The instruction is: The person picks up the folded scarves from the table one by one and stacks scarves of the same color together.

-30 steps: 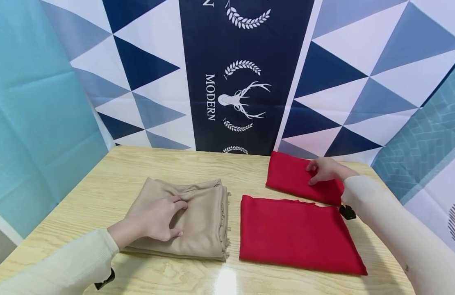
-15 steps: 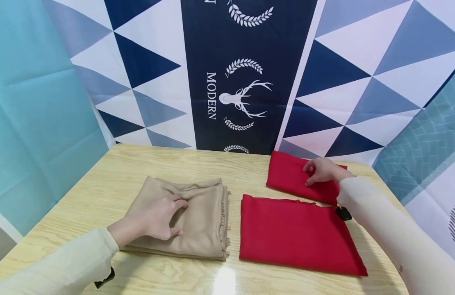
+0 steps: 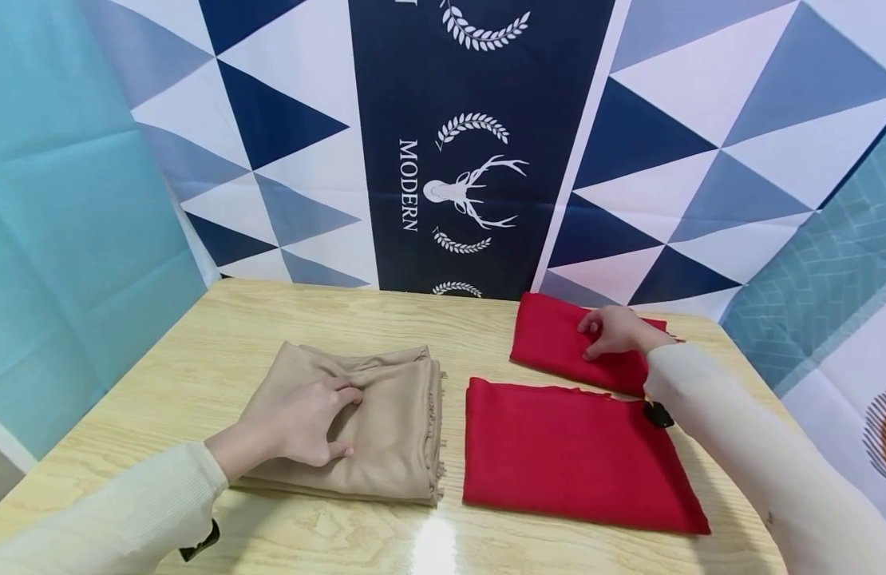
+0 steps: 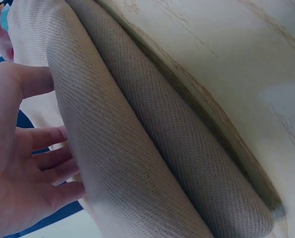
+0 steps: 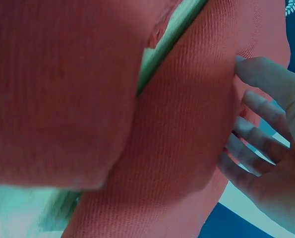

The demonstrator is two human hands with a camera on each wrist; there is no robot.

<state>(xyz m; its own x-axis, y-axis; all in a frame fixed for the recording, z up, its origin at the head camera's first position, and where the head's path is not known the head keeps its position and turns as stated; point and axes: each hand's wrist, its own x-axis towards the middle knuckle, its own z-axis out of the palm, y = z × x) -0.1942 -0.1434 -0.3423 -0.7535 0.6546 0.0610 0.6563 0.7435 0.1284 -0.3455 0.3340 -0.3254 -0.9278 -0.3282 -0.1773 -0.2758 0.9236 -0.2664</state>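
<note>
1. From the head view, the beige cloth (image 3: 396, 431) lies folded flat on the wood-grained table (image 3: 335, 535), left of centre: soft, matte, a roughly square block, a little longer left to right, its fringed edge pointing right. The left hand (image 3: 302, 423) rests on top, thumb spread from the fingers, gripping nothing. The far red cloth (image 3: 547, 335), a folded oblong, lies at the table's back right, its long axis left to right, slanting nearer at the right end. The right hand (image 3: 615, 331) touches it, fingers loosely bent. The near red cloth (image 3: 572, 463) lies in front, smooth and wider, also long left to right.
2. At the left wrist, the beige weave shows fine diagonal ribs; two thick, rounded folds run from upper left to lower right. The fingertips touch the upper fold, loose and apart.
3. At the right wrist, the red looks finely ribbed. Nearly straight fingers rest their tips against the far red cloth, unclenched.
</note>
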